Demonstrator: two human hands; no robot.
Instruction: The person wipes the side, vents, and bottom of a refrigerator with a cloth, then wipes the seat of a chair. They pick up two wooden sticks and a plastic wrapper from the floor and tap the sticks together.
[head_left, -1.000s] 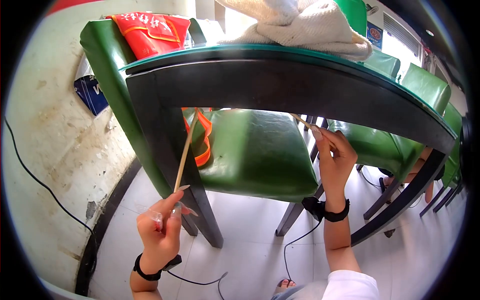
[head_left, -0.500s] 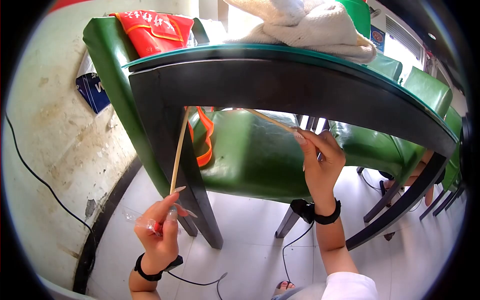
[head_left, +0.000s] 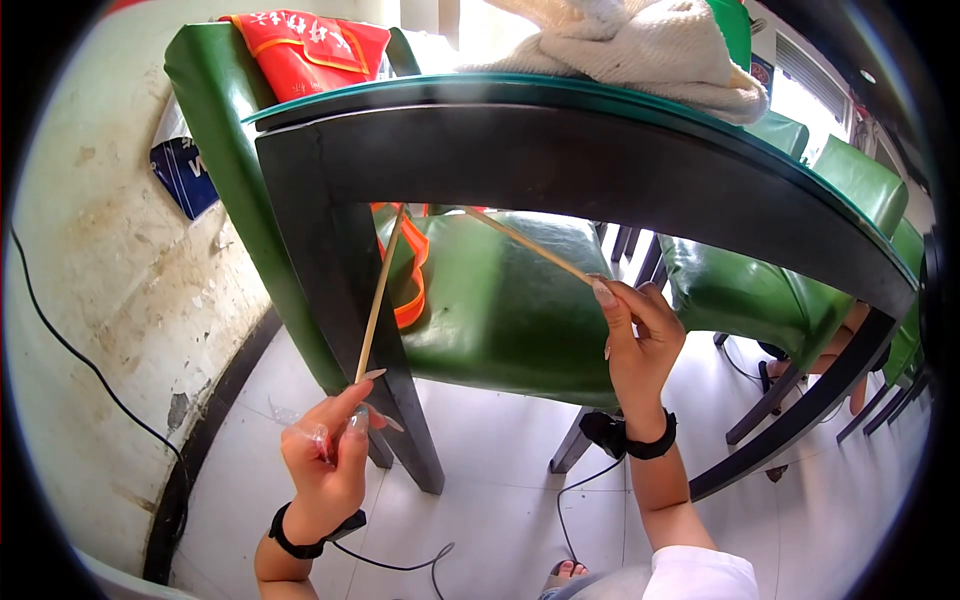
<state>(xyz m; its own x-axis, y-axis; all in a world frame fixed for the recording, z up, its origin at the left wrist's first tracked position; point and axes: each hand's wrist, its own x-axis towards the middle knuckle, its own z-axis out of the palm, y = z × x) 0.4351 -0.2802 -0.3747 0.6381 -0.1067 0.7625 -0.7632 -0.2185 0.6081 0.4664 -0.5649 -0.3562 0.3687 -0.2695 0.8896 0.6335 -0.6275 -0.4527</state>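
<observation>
My left hand (head_left: 325,465) pinches the lower end of a thin wooden stick (head_left: 381,295), which looks like a chopstick. It slants up toward the table's underside. A crumpled clear plastic wrapper (head_left: 299,428) with a bit of red is also tucked in that hand. In my right hand (head_left: 645,335), a second wooden stick (head_left: 530,246) is held between thumb and fingers, pointing up and left. The far ends of both sticks reach the table apron's lower edge, where their tips are hidden. Behind the left stick hangs an orange strap (head_left: 415,285).
The dark table (head_left: 560,150) with a glass top stands directly ahead. On top lies a whitish cloth (head_left: 650,60). A red pouch (head_left: 315,55) is by the green chair (head_left: 510,320). Black cables (head_left: 400,568) run over the floor. Another person's hand (head_left: 858,392) shows at right.
The left hand has shifted slightly right, and its stick's upper end has swung right. The right stick's visible far end now lies further left, with more of the stick showing.
</observation>
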